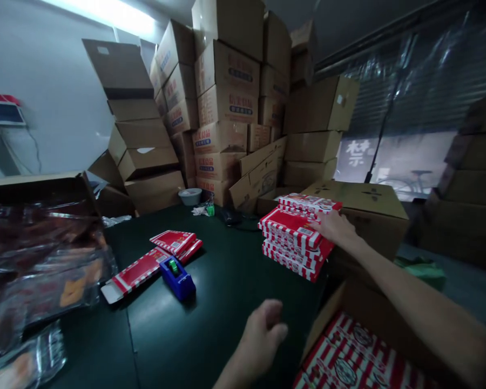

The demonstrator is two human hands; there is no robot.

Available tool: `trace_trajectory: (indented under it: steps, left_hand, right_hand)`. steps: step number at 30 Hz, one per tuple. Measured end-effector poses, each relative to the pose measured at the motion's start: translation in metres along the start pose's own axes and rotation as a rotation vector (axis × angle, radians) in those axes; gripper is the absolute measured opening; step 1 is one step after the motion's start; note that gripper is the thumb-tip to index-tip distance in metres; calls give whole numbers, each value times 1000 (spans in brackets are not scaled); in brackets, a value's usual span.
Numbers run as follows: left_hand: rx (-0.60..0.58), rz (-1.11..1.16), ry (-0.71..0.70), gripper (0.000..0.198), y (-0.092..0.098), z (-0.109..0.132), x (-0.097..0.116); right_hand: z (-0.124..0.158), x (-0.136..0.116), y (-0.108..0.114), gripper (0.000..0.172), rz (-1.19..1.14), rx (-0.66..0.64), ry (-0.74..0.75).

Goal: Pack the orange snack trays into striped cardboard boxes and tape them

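A stack of red-and-white striped flat cartons [289, 227] stands on the dark green table. My right hand [335, 229] reaches to the stack's right side, its fingers closed on the edge of an upper carton; part of the grip is hidden. Over the near part of the table hovers my left hand [263, 332], empty, fingers loosely bent and the thumb apart from them. A blue tape dispenser [178, 278] with green tape sits to the left, beside a few loose flat cartons [140, 270].
At far left, a carton [36, 181] holds clear-wrapped food packs [73, 281]. An open box [328, 319] with red-striped cartons is at lower right. Brown cardboard boxes [235, 102] are piled behind the table [222, 259]. A grey bowl [190, 196] stands at the back.
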State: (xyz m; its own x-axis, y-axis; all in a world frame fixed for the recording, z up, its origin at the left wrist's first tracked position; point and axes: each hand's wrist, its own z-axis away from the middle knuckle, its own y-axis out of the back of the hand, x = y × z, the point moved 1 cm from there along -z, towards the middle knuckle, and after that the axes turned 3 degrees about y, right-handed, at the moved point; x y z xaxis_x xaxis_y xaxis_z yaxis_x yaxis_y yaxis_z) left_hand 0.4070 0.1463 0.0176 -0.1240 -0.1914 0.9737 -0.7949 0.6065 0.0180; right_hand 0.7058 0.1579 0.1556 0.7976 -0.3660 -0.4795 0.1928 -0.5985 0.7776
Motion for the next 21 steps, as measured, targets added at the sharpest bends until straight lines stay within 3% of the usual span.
trace_trajectory:
  steps: [2,4,7,10,12,15,18,21]
  left_hand:
    - [4,-168,91,36,21,32,-15]
    - [-18,-286,158,32,39,56,-16]
    - [-10,-381,79,35,54,73,6]
    - [-25,-440,8,40,55,76,30]
    - [-68,-491,45,39,53,78,40]
    - [-114,-558,17,41,48,84,43]
    - [-177,-584,-65,49,44,92,38]
    - [-244,-599,-73,55,40,98,29]
  right_hand:
    - [8,-6,-11,39,162,-17,71]
    - [20,-15,-24,50,283,-67,149]
    - [31,-25,-43,56,414,-149,170]
    - [33,-30,-44,40,487,-190,184]
    - [31,-33,-31,32,508,-178,208]
    - [32,-38,5,28,513,-76,228]
    - [30,-43,43,33,478,62,239]
    - [13,-43,60,35,410,62,257]
